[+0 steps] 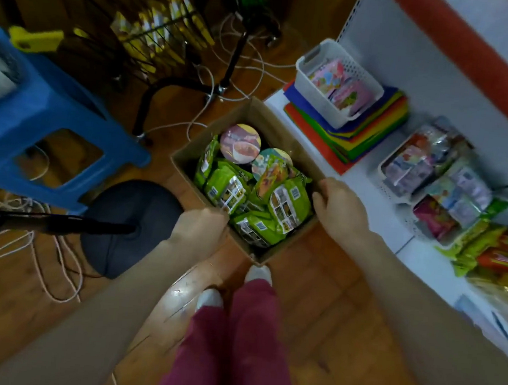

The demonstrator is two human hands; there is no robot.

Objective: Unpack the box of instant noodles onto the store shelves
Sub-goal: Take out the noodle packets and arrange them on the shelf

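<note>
An open cardboard box (188,155) sits above the wooden floor in front of my feet, beside the white shelf (368,184). It holds several green instant noodle packets (228,186) and two round-lidded noodle cups (240,143). My left hand (201,227) grips the box's near-left rim. The near-right rim is gripped by my right hand (339,206). Whether the box rests on the floor or is lifted is unclear.
On the shelf stand a white basket (316,80) of pink packets on a stack of coloured sheets (373,132), another basket of packets (416,173) and loose snack bags (500,259). A blue stool (35,128), a black round stand base (130,211) and white cables (62,270) crowd the floor at left.
</note>
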